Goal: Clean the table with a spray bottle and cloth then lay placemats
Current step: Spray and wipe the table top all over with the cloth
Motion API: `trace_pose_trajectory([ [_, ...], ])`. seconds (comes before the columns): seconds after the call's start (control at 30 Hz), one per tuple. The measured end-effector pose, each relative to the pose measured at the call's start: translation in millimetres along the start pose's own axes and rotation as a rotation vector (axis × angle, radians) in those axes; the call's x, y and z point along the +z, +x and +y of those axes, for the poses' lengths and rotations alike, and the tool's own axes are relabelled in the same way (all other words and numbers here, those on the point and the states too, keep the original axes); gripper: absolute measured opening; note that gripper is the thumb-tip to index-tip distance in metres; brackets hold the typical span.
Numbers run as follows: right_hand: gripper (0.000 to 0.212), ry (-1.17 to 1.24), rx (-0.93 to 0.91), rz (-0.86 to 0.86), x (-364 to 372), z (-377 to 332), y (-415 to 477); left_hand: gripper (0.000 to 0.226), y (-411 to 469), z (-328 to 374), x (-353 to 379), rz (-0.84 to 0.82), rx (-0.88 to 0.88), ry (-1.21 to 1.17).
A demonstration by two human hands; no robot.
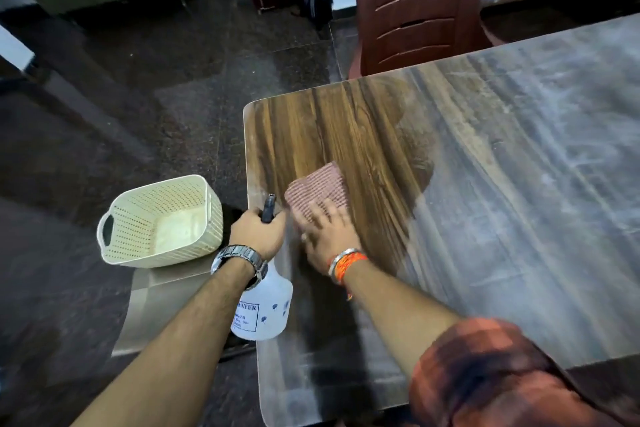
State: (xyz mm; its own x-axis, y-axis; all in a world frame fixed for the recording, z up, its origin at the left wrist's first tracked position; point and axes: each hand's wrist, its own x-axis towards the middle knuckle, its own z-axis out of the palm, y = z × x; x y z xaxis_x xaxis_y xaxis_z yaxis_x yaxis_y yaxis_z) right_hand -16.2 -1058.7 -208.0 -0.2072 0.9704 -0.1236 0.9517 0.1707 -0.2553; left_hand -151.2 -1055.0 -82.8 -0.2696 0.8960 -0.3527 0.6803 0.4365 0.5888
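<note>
My left hand (257,230) grips the head of a white spray bottle (266,308) at the table's left edge, its black nozzle pointing up and away. My right hand (328,232) lies flat on a pink ribbed cloth (318,189), pressing it onto the wooden table (346,135). The part of the table around the cloth shows clean brown wood grain. The wide area to the right (519,166) is dull and dusty grey. No placemats are in view.
A cream perforated basket (156,222) stands on a low surface left of the table, beside my left arm. A brown chair (419,10) is at the table's far side. Dark floor lies to the left.
</note>
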Motion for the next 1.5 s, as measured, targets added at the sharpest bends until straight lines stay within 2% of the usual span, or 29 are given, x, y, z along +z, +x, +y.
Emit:
trace_pose_trajectory([
  [0.07,0.053,-0.022,-0.172,-0.089,6,-32,-17,0.032,-8,-8,-5,-0.075,0.014,-0.002],
  [0.13,0.054,0.004,-0.145,-0.052,11,-45,-35,0.034,-20,-17,-8,-0.15,0.022,-0.002],
  [0.17,0.055,0.031,-0.047,-0.012,16,-46,-42,0.036,-25,-24,-8,-0.2,0.031,0.005],
  [0.27,0.054,0.106,0.425,0.162,22,-32,-63,0.034,-43,-42,-6,-0.331,0.031,0.061],
  [0.33,0.054,0.117,0.615,0.26,21,-18,-79,0.032,-54,-59,-4,-0.404,0.024,0.112],
  [0.43,0.057,0.097,0.683,0.269,21,1,-106,0.029,-67,-79,-2,-0.473,0.016,0.172],
  [0.6,0.058,0.15,0.795,0.228,25,-11,-127,0.031,-71,-100,-14,-0.445,0.083,0.242],
  [0.7,0.058,0.143,0.745,0.212,29,-40,-137,0.028,-61,-104,-22,-0.401,0.088,0.231],
  [0.87,0.059,0.08,0.397,0.164,43,-101,-141,0.037,-40,-93,-34,-0.304,0.06,0.14],
  [0.97,0.055,0.078,0.303,0.155,52,-122,-136,0.042,-30,-91,-37,-0.295,0.041,0.128],
  [1.23,0.054,0.101,0.261,0.18,53,-128,-79,0.054,6,-91,-41,-0.248,0.036,0.114],
  [1.5,0.055,0.1,0.282,0.19,44,-133,25,0.058,59,-88,-48,-0.262,0.058,0.118],
])
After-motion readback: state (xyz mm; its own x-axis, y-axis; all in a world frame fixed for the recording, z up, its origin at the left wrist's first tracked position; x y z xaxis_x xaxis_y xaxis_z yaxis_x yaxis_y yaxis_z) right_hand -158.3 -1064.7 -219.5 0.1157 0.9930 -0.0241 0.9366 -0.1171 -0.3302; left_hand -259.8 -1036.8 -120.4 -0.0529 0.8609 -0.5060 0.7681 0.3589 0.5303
